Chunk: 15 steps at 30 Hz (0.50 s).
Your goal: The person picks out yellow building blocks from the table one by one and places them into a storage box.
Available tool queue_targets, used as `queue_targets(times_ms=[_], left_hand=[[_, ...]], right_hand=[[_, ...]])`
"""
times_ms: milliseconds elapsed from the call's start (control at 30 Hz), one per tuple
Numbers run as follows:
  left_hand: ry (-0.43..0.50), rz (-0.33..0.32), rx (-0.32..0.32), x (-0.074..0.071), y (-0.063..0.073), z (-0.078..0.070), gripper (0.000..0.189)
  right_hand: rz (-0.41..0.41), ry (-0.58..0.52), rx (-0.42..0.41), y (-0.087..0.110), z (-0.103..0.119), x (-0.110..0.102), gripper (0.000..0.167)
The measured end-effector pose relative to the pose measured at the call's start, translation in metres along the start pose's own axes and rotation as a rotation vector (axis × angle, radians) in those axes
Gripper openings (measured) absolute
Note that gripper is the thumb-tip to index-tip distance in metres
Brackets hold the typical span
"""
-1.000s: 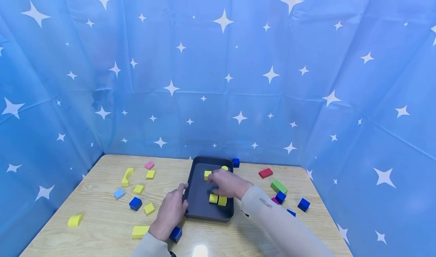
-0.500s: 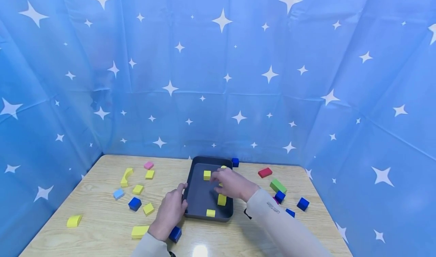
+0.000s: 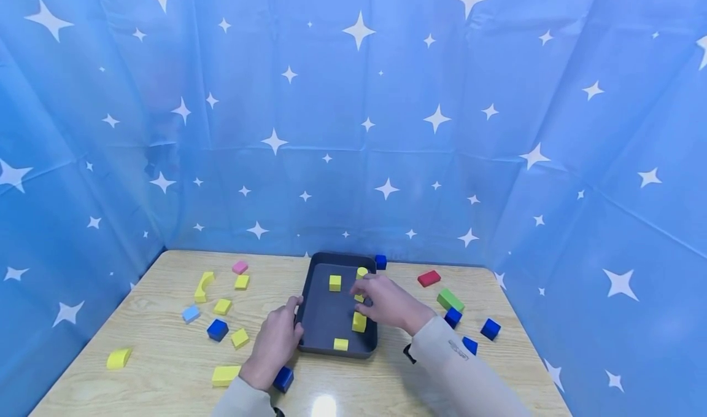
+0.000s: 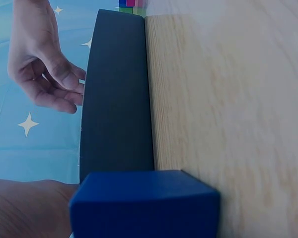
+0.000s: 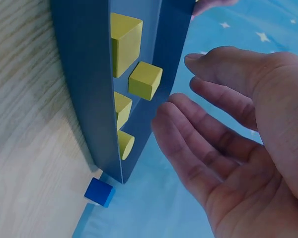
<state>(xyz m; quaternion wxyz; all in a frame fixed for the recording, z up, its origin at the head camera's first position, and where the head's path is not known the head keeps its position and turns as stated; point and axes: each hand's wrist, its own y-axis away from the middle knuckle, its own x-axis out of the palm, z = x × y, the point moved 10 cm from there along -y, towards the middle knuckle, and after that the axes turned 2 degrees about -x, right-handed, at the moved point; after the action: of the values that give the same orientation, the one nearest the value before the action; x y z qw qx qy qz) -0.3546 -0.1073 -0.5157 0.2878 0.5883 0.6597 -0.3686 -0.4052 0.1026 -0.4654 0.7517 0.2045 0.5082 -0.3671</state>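
In the head view my left hand [image 3: 274, 343] rests its fingers and thumb against the left rim of a dark tray [image 3: 326, 334]. Over the tray's right side hovers my right hand [image 3: 393, 304]; the right wrist view shows its thumb and fingers apart with nothing between them. Inside the tray are a yellow cube [image 3: 335, 283], a yellow cylinder [image 3: 361, 272], a yellow block [image 3: 359, 322] near the right wall and another yellow block [image 3: 340, 344] by the near wall. A further yellow block [image 5: 121, 110] lies partly hidden behind the wall in the right wrist view.
Left of the tray lie several yellow blocks [image 3: 225, 376], a yellow arch [image 3: 204, 287], a pink block [image 3: 240, 267], a light-blue block [image 3: 191, 314] and blue cubes [image 3: 218, 330]. To the right are red [image 3: 429, 278], green [image 3: 450, 299] and blue blocks [image 3: 490, 328]. A starry curtain [image 3: 353, 159] surrounds the table.
A yellow block beside another in the tray has shifted to the near wall. My right hand has drawn a little to the right; my left hand keeps its place.
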Motion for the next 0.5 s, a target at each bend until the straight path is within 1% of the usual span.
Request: queue_targets(times_ms=[167,300,400,500], left_hand=[[0.003,0.013,-0.012,0.002,0.000,0.002,0.057],[0.007,0.016,-0.013,0.003,0.000,0.003,0.057],[0.009,0.013,-0.010,0.001,0.001,0.002,0.057],[0.010,0.010,-0.009,0.000,0.001,0.001,0.057]], right_hand=[[-0.030,-0.039,0.033,0.008,-0.005,-0.001,0.030],[-0.082,-0.087,0.050,0.016,-0.010,-0.004,0.028],[-0.125,-0.144,0.099,0.022,-0.016,-0.006,0.029],[-0.176,-0.168,0.153,0.029,-0.021,-0.008,0.030]])
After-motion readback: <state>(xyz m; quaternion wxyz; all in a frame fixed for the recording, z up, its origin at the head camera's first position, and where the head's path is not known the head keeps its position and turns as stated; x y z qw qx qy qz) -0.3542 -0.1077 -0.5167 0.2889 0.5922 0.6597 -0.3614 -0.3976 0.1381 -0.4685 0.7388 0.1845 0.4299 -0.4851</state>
